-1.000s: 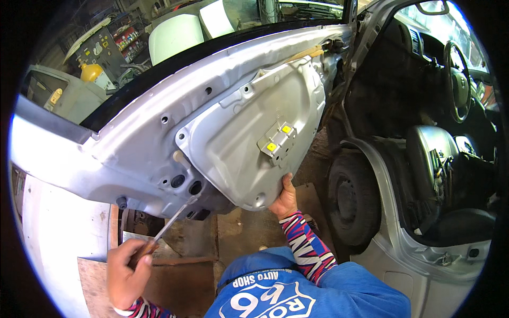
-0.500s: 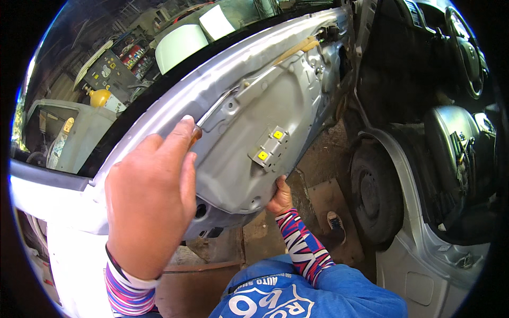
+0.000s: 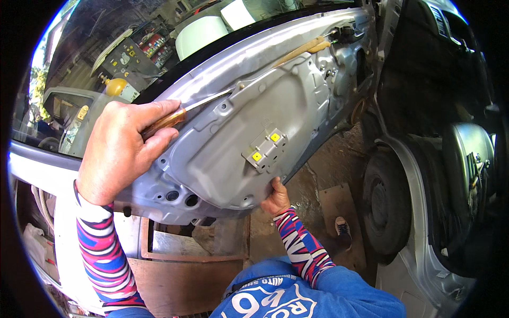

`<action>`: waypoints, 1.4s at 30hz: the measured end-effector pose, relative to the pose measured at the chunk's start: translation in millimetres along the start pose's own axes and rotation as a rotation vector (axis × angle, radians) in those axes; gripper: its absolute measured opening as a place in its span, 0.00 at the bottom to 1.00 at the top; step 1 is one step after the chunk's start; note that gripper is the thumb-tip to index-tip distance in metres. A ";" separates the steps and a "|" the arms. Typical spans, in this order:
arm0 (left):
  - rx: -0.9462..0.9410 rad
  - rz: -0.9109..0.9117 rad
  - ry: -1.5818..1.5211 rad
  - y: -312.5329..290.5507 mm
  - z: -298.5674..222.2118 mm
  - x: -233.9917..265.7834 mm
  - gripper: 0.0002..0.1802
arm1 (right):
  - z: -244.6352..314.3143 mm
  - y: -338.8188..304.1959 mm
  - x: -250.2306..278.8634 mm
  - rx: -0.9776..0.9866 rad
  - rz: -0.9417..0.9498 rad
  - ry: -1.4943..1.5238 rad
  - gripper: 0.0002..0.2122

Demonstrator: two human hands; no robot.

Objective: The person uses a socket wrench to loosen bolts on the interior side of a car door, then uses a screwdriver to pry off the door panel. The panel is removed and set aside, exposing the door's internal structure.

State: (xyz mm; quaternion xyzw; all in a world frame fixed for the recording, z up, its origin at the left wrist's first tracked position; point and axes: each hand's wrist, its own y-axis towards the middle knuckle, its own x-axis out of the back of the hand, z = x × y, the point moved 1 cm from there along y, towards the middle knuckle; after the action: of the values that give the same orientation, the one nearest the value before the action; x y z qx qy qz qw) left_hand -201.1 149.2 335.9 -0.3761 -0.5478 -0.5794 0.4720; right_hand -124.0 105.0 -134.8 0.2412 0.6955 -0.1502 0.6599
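head view: vehicle door (image 3: 238,63) stands open, inner side showing silver-grey metal. part under inspection: a large, rounded cover plate (image 3: 297,100), lying against the inner face of the door and taking up most of it. a small bracket (image 3: 266,150) bearing two yellow squares is on the cover plate, toward its lower half. a tan strip (image 3: 299,51) runs along the upper edge of the cover plate, toward the right.

left hand (image 3: 119,143): thumb and fingers closed round the brown handle of a screwdriver (image 3: 165,122); grip narrow, tool held at a slant with the shaft pointing up and to the right. the tip is at the upper edge of the cover plate, just beside a small fastener (image 3: 240,86); cannot tell whether the two touch.

right hand (image 3: 277,200): at the lower end of the cover plate, thumb raised beside its edge. fingers partly hidden; cannot tell how tightly the hand is closed.

surroundings: both forearms wear patterned sleeves (image 3: 106,254); a blue shirt (image 3: 339,297) fills the lower edge. to the right, a tyre (image 3: 387,206), with a shoe (image 3: 343,226) near it on the floor, and a dark seat (image 3: 461,153) beyond. upper left, behind the door glass, a yellow cylinder (image 3: 114,85) near a grey cabinet (image 3: 127,58).
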 end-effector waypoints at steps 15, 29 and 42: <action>0.000 -0.059 0.033 -0.6 7.5 -8.5 0.12 | 13.2 -16.3 -5.9 0.018 0.002 -0.068 0.27; 0.099 -0.205 0.186 -16.8 -57.0 -17.6 0.11 | -4.0 13.4 -63.9 0.274 -0.282 0.037 0.45; -0.270 -0.174 0.202 4.5 0.9 5.2 0.12 | -4.0 10.5 -68.8 0.244 -0.333 0.000 0.47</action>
State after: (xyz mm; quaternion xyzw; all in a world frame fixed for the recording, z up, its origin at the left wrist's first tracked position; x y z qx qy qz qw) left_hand -198.2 149.5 342.2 -0.3275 -0.4452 -0.7210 0.4179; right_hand -121.0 106.5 -65.1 0.2012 0.7024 -0.3404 0.5918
